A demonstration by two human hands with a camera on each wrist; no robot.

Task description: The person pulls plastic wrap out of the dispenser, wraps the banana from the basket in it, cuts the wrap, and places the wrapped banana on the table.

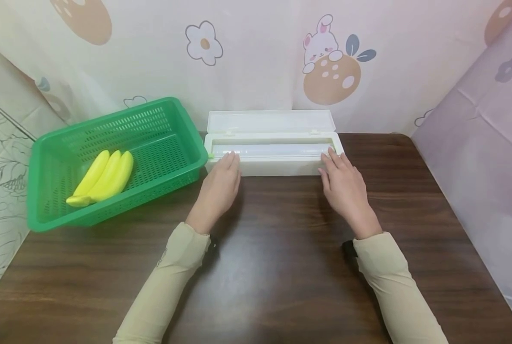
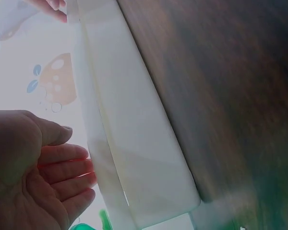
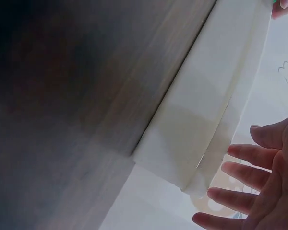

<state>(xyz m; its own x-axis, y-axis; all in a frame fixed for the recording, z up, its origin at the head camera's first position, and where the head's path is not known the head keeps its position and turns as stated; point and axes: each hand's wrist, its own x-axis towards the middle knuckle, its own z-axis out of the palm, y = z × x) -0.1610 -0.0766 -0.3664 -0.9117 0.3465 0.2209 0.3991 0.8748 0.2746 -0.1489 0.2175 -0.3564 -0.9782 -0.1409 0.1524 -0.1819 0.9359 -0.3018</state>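
A long white cling film dispenser box [image 1: 279, 168] stands at the back of the table, its lid [image 1: 271, 122] raised against the curtain. Inside lies a roll of clear film [image 1: 273, 150]. My left hand [image 1: 219, 185] is at the left end of the box's front edge, fingers extended over the rim. At the right end, my right hand [image 1: 345, 184] reaches over the same edge with its fingers spread. Both wrist views show the palms facing the box front, thumbs apart from the fingers, and nothing held in either hand.
To the left, a green plastic basket [image 1: 187, 165] stands against the box's left end. It contains a bunch of yellow bananas [image 1: 110, 179]. Behind the dark wooden table [image 1: 277, 258] hangs a printed curtain [image 1: 256, 57], with another covering [image 1: 488, 143] along the right side.
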